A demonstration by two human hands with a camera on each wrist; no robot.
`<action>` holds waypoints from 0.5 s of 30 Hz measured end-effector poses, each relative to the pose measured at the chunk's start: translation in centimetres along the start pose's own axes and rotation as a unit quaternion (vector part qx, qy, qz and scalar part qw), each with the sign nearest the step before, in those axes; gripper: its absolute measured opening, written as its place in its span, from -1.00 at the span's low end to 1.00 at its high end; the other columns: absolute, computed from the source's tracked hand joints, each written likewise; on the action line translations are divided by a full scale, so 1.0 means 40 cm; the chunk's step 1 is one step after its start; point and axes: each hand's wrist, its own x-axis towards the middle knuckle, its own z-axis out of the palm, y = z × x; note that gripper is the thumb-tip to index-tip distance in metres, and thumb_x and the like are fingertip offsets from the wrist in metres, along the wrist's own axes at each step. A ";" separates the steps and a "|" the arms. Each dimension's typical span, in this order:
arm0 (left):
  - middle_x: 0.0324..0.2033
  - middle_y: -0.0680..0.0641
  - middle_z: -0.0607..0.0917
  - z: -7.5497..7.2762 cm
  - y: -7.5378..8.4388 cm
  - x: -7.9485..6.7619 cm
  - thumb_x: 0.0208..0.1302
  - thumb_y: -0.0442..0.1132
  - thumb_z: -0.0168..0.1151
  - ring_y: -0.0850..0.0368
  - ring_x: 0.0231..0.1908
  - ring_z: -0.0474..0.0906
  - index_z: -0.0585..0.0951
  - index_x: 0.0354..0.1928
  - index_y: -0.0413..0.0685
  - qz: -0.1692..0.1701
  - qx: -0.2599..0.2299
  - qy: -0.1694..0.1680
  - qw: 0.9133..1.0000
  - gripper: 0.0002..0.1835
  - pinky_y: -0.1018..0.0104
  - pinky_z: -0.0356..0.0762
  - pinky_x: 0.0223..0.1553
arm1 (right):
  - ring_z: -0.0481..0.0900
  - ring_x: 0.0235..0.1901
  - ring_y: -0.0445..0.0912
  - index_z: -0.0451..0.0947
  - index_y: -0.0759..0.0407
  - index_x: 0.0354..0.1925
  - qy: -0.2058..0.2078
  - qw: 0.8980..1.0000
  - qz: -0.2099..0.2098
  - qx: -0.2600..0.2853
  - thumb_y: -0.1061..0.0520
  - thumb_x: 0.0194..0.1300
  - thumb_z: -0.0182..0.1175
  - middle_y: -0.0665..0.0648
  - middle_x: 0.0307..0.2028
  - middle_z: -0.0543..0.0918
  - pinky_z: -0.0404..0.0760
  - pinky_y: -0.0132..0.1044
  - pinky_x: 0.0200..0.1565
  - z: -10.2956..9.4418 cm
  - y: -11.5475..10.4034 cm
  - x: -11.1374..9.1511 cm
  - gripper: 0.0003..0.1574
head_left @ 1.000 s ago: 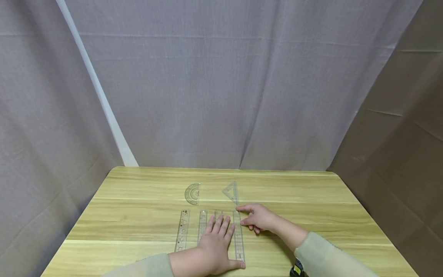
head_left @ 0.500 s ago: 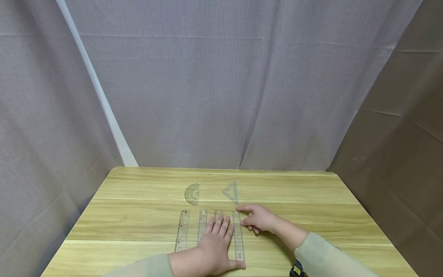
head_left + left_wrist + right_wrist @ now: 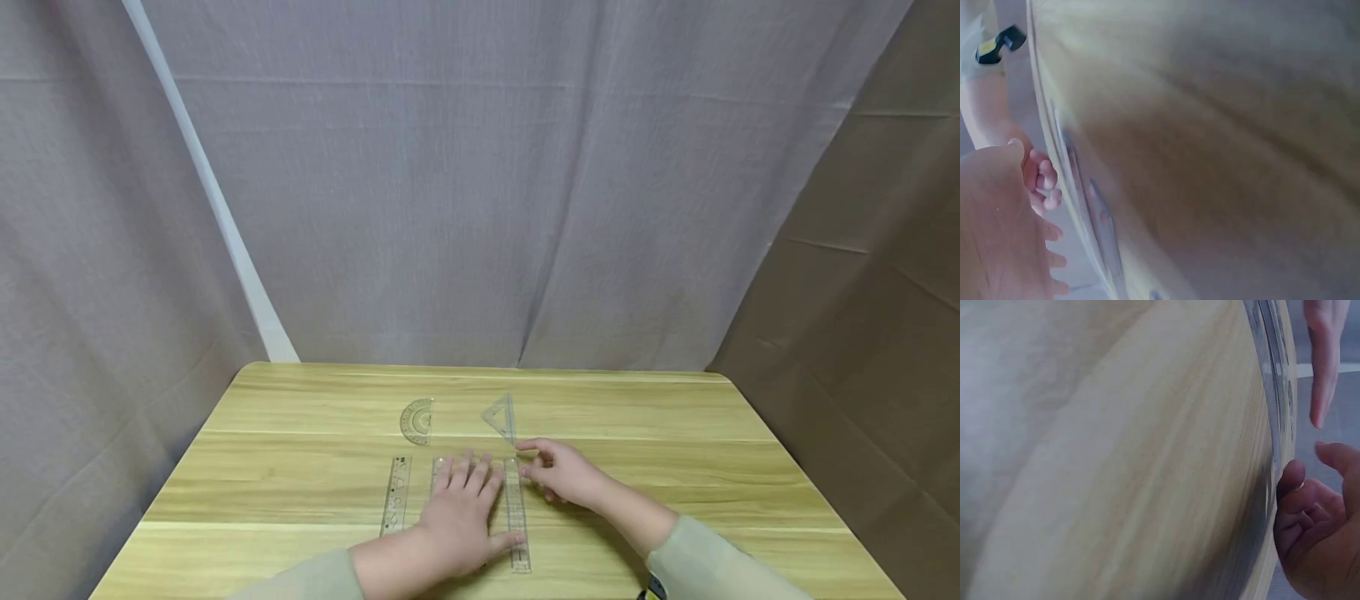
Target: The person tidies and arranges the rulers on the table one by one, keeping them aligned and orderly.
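Note:
Several clear rulers lie side by side on the table in the head view. My left hand [image 3: 459,521], fingers straight and spread, is over the middle ones and hides most of them; its thumb reaches across the rightmost ruler [image 3: 516,508]. The leftmost ruler [image 3: 395,493], with cut-out shapes, shows beside that hand. My right hand [image 3: 564,475] is just right of the rightmost ruler's far end, index finger extended, other fingers loosely bent, holding nothing. In the right wrist view, the right hand [image 3: 1322,531] appears beside the ruler edges at the right.
Behind the rulers lie a clear protractor [image 3: 417,421] and a clear set square [image 3: 502,417], close to my right fingertips. The wooden table [image 3: 675,433] ends at a grey curtain [image 3: 420,208], with brown cloth [image 3: 862,292] at the right.
My left hand has shifted slightly forward and left, its thumb moving up along the rightmost ruler. The right fingertips have come away from that ruler's far end. The rulers look unmoved.

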 end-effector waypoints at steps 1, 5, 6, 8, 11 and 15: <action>0.52 -0.12 0.13 -0.003 -0.006 0.002 0.22 0.61 -0.33 -0.21 0.50 -0.07 0.18 0.54 0.04 -0.004 -0.007 0.002 1.000 0.05 -0.21 -0.13 0.45 | 0.47 -0.65 -0.14 0.39 0.22 0.34 0.010 1.000 -0.007 -0.008 0.09 0.41 0.21 0.10 -0.40 0.59 0.47 -0.40 -0.69 -0.001 -0.001 -0.002 -0.40; 0.53 -0.13 0.10 -0.010 -0.031 0.007 0.28 0.56 -0.29 -0.23 0.51 -0.10 0.16 0.54 0.03 -0.023 -0.023 0.014 0.999 -0.01 -0.22 -0.17 0.45 | 0.56 -0.44 -0.11 0.46 0.21 0.28 0.051 0.996 -0.044 -0.053 0.05 0.42 0.21 0.05 -0.25 0.60 0.62 -0.31 -0.52 -0.002 -0.004 -0.013 -0.46; 0.53 -0.13 0.09 -0.012 -0.037 0.009 0.28 0.55 -0.28 -0.23 0.51 -0.11 0.16 0.54 0.03 -0.027 -0.024 0.017 0.999 -0.01 -0.22 -0.18 0.45 | 0.58 -0.36 -0.10 0.47 0.20 0.27 0.063 0.994 -0.053 -0.071 0.02 0.41 0.22 0.03 -0.21 0.60 0.65 -0.27 -0.42 -0.002 -0.003 -0.016 -0.46; 0.53 -0.13 0.08 -0.015 -0.048 0.009 0.30 0.54 -0.27 -0.22 0.51 -0.12 0.15 0.54 0.03 -0.036 -0.027 0.025 0.999 -0.02 -0.22 -0.19 0.45 | 0.60 -0.18 -0.07 0.49 0.15 0.27 0.086 0.987 -0.070 -0.115 -0.04 0.40 0.23 0.03 -0.10 0.62 0.68 -0.16 -0.18 -0.004 0.000 -0.026 -0.44; 0.53 -0.13 0.07 -0.020 -0.064 0.010 0.31 0.52 -0.25 -0.22 0.51 -0.15 0.14 0.55 0.03 -0.048 -0.034 0.032 0.998 -0.04 -0.24 -0.20 0.45 | 0.55 0.10 0.06 0.44 0.08 0.33 0.112 0.972 -0.087 -0.188 -0.15 0.37 0.24 0.11 0.13 0.57 0.55 0.08 0.13 -0.009 0.008 -0.040 -0.33; 0.53 -0.14 0.08 -0.030 -0.078 0.008 0.32 0.50 -0.22 -0.23 0.51 -0.14 0.14 0.54 0.01 -0.059 -0.044 0.043 0.996 -0.05 -0.24 -0.21 0.45 | 0.36 0.32 0.18 0.34 0.04 0.42 0.135 0.948 -0.107 -0.268 -0.31 0.33 0.21 0.18 0.34 0.41 0.38 0.25 0.24 -0.017 0.022 -0.049 -0.16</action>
